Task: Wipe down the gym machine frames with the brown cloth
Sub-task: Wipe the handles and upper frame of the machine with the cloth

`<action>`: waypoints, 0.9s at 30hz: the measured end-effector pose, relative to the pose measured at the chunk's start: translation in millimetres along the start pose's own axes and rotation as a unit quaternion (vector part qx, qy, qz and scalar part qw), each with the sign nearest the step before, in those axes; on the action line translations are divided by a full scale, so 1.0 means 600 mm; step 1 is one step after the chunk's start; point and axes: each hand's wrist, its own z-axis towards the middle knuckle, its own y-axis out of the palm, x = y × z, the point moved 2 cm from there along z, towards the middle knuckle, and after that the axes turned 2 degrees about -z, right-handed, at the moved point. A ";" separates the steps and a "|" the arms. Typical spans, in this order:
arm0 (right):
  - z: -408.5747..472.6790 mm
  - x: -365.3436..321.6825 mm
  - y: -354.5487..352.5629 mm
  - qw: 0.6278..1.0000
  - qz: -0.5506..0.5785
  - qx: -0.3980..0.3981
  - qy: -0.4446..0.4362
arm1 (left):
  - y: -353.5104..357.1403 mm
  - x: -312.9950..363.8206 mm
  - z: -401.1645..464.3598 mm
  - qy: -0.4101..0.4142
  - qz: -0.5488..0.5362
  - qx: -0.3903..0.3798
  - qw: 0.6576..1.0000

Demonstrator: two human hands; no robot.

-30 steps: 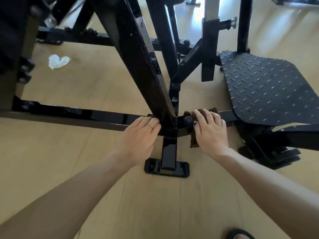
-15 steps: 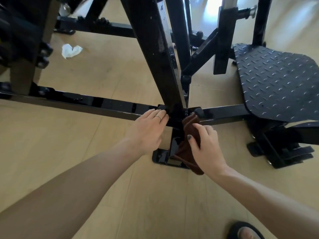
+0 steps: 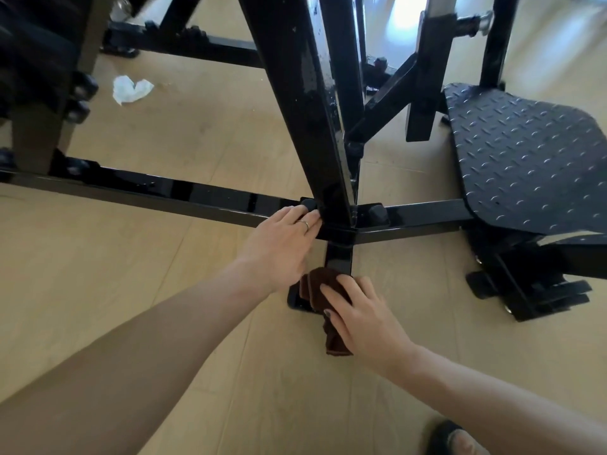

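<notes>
A black gym machine frame point(image 3: 184, 195) crosses the floor as a low horizontal bar, with a slanted upright point(image 3: 302, 103) rising from the joint. A short leg point(image 3: 338, 257) drops from the joint to a black foot plate point(image 3: 295, 300). My right hand point(image 3: 364, 320) presses the brown cloth point(image 3: 320, 285) onto that foot plate, the cloth's tail hanging toward me. My left hand point(image 3: 282, 247) rests flat on the bar beside the joint, fingers against a bolt cap, holding nothing.
A black diamond-pattern footplate point(image 3: 525, 159) lies to the right, with brackets point(image 3: 532, 290) below it. A crumpled white tissue point(image 3: 131, 88) lies on the wooden floor at upper left. More black frame tubes stand behind. A sandalled foot point(image 3: 456, 438) shows at the bottom right.
My right hand carried the cloth off the horizontal bar right of the joint, down along the short leg to the foot plate. My left hand stayed on the bar.
</notes>
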 end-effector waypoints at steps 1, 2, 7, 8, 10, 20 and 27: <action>-0.002 0.006 -0.001 1.000 -0.001 0.001 -0.015 | 0.002 0.002 -0.001 -0.004 -0.002 -0.004 1.000; 0.006 0.014 -0.002 1.000 0.002 0.004 -0.020 | 0.002 0.004 -0.001 -0.009 -0.004 -0.004 1.000; 0.097 0.038 -0.009 0.995 0.033 0.028 0.091 | -0.012 0.011 0.002 -0.016 -0.017 -0.001 1.000; 0.101 0.031 -0.006 0.995 0.018 0.028 0.090 | -0.014 0.012 0.003 -0.013 -0.021 -0.001 1.000; 0.083 0.010 -0.003 0.999 -0.013 0.021 0.049 | -0.015 0.009 0.005 -0.010 -0.029 -0.005 1.000; 0.059 0.073 -0.099 0.963 0.195 0.152 0.104 | -0.021 -0.016 0.012 0.014 -0.056 0.002 0.998; 0.226 0.194 -0.163 0.898 0.264 0.223 0.271 | -0.021 -0.009 0.011 0.014 -0.082 0.021 0.996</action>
